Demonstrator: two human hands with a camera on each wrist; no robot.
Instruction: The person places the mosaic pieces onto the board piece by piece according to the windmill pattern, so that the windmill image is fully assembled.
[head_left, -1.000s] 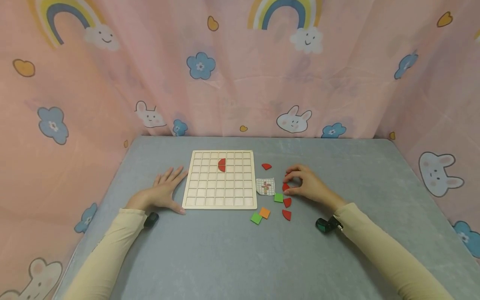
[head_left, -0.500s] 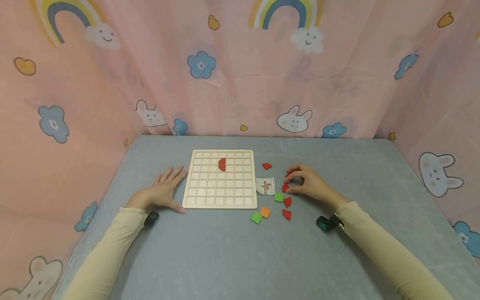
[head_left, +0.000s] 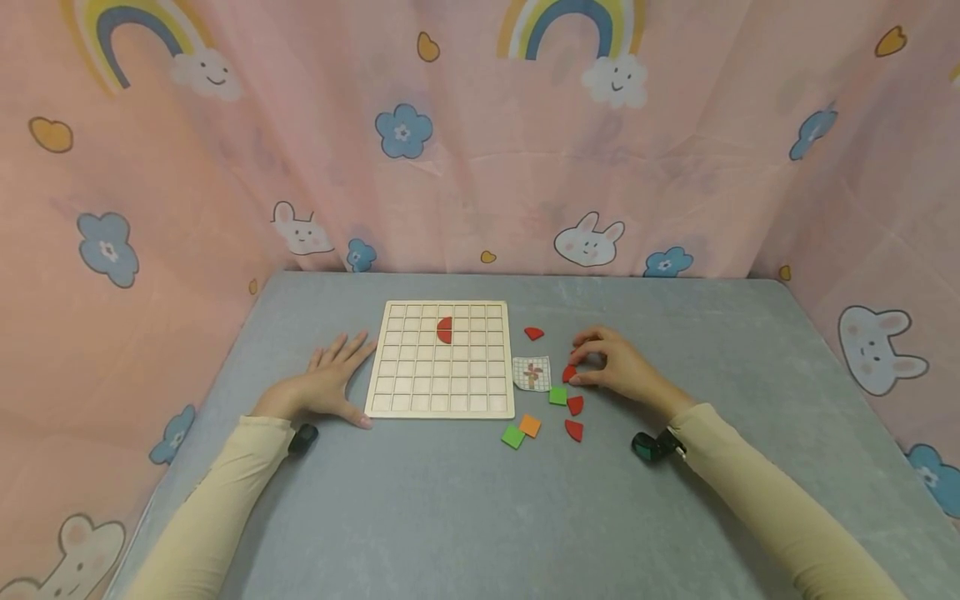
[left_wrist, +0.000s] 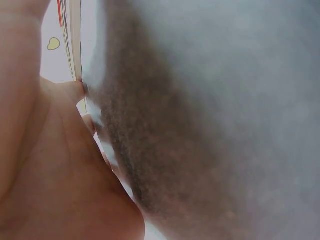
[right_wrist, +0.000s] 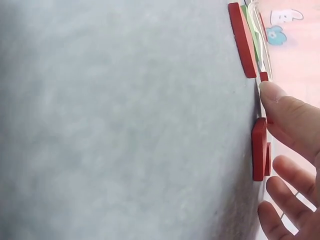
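Note:
On the grey table lies a square wooden grid board (head_left: 420,375), with two red quarter-circle tiles (head_left: 446,330) side by side in its upper middle cells. Spread wide, my left hand (head_left: 322,385) rests palm down at the board's left edge, thumb at the near corner. To the right of a small pattern card (head_left: 531,374), my right hand (head_left: 618,364) pinches a red quarter-circle tile (head_left: 569,373) between thumb and index finger, low at the table. In the right wrist view the thumb (right_wrist: 287,107) covers much of that tile, and more red tiles (right_wrist: 259,150) lie close by.
Two green squares (head_left: 558,396) and an orange square (head_left: 530,426) lie near the card. More red quarter-circle tiles (head_left: 574,430) are scattered to their right, and one red tile (head_left: 533,333) lies beyond the card. A pink patterned curtain (head_left: 465,167) surrounds the table.
The red tile at my right fingertips has shifted slightly left. Another red tile that showed between the right fingers is now hidden. My left hand has stayed in place.

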